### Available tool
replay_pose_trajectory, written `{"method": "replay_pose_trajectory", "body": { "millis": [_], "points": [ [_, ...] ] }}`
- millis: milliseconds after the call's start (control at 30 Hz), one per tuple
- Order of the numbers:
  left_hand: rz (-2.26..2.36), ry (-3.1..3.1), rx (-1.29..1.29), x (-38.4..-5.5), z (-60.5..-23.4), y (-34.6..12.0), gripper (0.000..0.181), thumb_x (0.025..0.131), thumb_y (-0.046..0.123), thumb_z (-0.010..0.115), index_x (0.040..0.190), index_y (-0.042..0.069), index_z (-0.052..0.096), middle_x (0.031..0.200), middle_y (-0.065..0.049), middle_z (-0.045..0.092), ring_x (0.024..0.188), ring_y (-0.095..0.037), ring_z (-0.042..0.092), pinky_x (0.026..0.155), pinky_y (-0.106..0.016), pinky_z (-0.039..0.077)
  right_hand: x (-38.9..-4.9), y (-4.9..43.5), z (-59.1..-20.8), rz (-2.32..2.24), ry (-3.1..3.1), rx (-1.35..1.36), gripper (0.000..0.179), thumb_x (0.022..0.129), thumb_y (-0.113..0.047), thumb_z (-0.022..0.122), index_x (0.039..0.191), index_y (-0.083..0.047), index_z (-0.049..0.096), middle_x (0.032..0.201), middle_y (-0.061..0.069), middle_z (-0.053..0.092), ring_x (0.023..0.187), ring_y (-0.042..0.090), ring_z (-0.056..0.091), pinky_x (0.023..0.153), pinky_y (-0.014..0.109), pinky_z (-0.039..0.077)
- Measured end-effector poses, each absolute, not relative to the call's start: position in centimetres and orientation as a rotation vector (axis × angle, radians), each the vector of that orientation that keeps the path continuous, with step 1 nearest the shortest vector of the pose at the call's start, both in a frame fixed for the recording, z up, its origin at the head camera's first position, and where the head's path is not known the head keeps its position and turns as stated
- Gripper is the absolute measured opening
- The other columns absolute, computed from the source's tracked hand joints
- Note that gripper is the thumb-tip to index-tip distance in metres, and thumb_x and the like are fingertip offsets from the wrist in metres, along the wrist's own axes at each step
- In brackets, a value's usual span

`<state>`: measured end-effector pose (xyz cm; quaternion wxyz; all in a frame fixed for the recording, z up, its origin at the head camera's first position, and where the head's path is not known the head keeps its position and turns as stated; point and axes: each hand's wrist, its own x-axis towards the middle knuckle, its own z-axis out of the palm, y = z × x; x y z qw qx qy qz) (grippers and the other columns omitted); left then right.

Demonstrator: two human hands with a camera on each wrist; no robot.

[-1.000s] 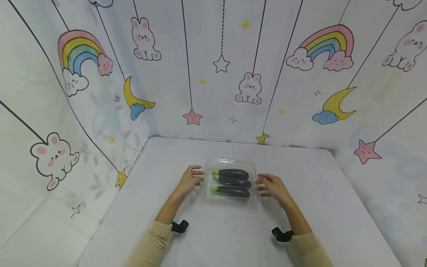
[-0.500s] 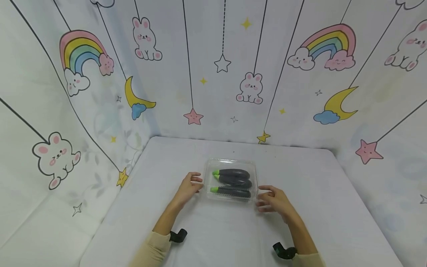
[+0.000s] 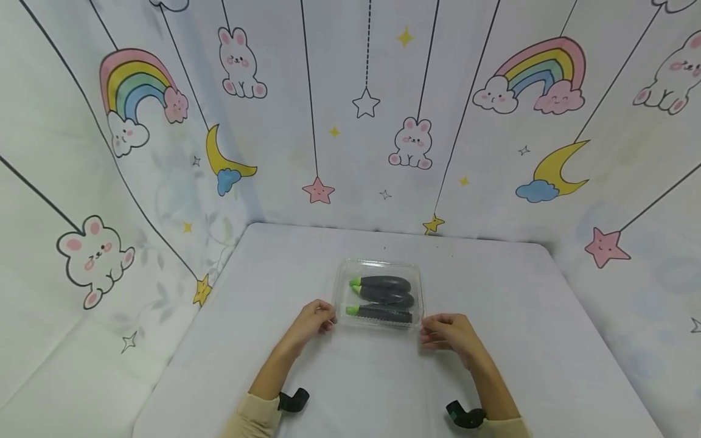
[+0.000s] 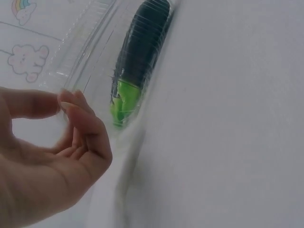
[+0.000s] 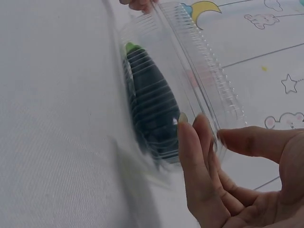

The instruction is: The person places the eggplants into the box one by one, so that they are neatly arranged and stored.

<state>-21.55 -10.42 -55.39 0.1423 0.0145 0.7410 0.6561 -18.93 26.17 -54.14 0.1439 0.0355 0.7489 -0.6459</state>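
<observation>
A clear plastic clamshell box (image 3: 383, 264) lies closed on the white-covered table. Through its lid show three dark eggplants with green stem ends, side by side: a back eggplant (image 3: 386, 283), a middle eggplant (image 3: 387, 296) and a front eggplant (image 3: 383, 314). At the box's front left corner my left hand (image 3: 312, 322) pinches the rim between thumb and fingertips. My right hand (image 3: 451, 334) does the same at the front right corner, its thumb and fingers on either side of the rim in the right wrist view.
White cloth (image 3: 378, 389) covers the table around the box. Behind and at the sides hangs a pale curtain (image 3: 263, 140) printed with rabbits, rainbows, moons and stars. A black wrist mount (image 3: 294, 400) sits on the left forearm, another mount (image 3: 465, 415) on the right.
Both hands have slid from the box's sides toward its front corners, and their fingers have closed in on the rim. The box and eggplants have stayed in place.
</observation>
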Motion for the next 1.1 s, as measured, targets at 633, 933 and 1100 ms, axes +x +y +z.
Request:
{"method": "replay_pose_trajectory", "body": {
  "millis": [633, 933, 1100],
  "points": [
    [1.97, 1.959, -0.004, -21.61, -55.27, -10.3, 0.015, 0.102, 0.005, 0.058, 0.109, -0.009, 0.056, 0.089, -0.007, 0.064, 0.076, -0.013, 0.058, 0.071, -0.028, 0.05, -18.94, 26.09, -54.3, -2.015, 1.997, 0.126, 0.044, 0.099, -0.012, 0.072, 0.121, 0.024, 0.06, 0.096, 0.02, 0.076, 0.086, 0.026, 0.077, 0.082, 0.039, 0.062],
    [1.981, 1.934, 0.012, -21.81, -55.38, -10.44, 0.014, 0.102, 0.004, 0.058, 0.108, -0.009, 0.056, 0.087, -0.006, 0.064, 0.075, -0.013, 0.057, 0.068, -0.026, 0.049, -19.18, 26.18, -54.76, -2.033, 2.004, 0.126, 0.041, 0.098, -0.009, 0.072, 0.118, 0.024, 0.061, 0.094, 0.019, 0.076, 0.084, 0.026, 0.077, 0.081, 0.039, 0.062],
    [1.992, 1.93, 0.023, -21.81, -55.75, -10.39, 0.009, 0.101, 0.001, 0.057, 0.103, -0.008, 0.055, 0.085, -0.007, 0.064, 0.072, -0.013, 0.058, 0.066, -0.026, 0.05, -19.2, 26.24, -55.08, -2.023, 2.029, 0.124, 0.04, 0.098, -0.01, 0.073, 0.117, 0.024, 0.062, 0.094, 0.02, 0.077, 0.084, 0.027, 0.078, 0.08, 0.038, 0.062]
  ]
}}
